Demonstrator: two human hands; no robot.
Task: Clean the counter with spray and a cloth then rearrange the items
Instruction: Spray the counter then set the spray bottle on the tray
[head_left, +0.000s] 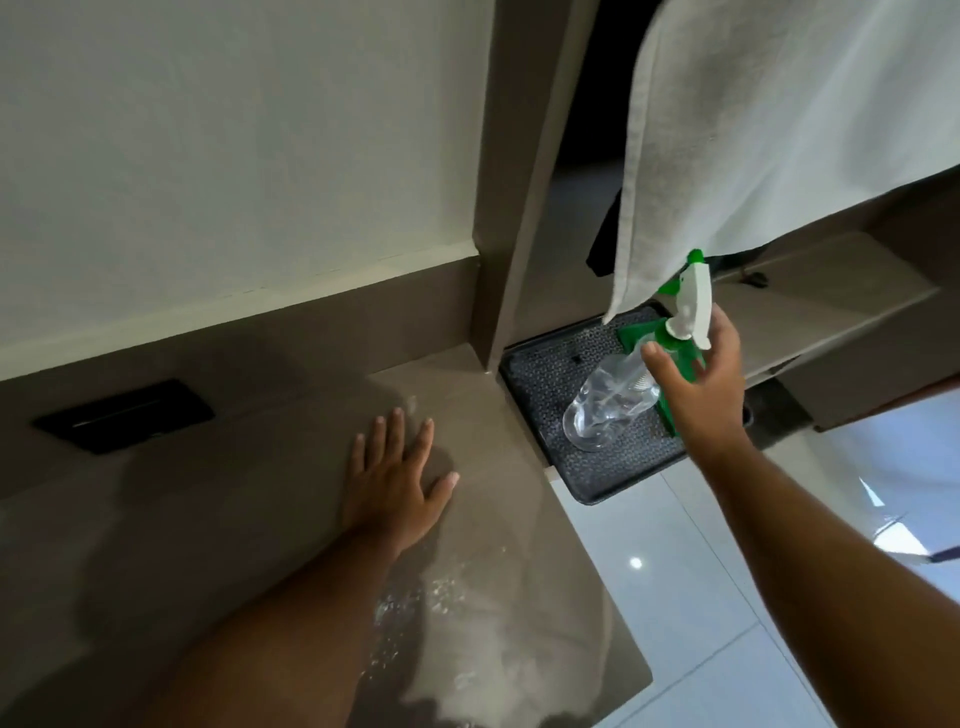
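Evidently early: right hand (696, 379) grips the spray bottle (618, 400) above the black tray (545, 384) off the counter's (260, 519) right edge, left hand (395, 478) spread flat on wet-speckled counter (wiping, rearranging pending).

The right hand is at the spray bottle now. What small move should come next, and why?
Probably close the right hand fully around the spray bottle and lift it off the black tray. Its fingers look only loosely curled at the bottle's neck, the bottle leans over the tray, and the counter beside the flat left hand shows white residue.
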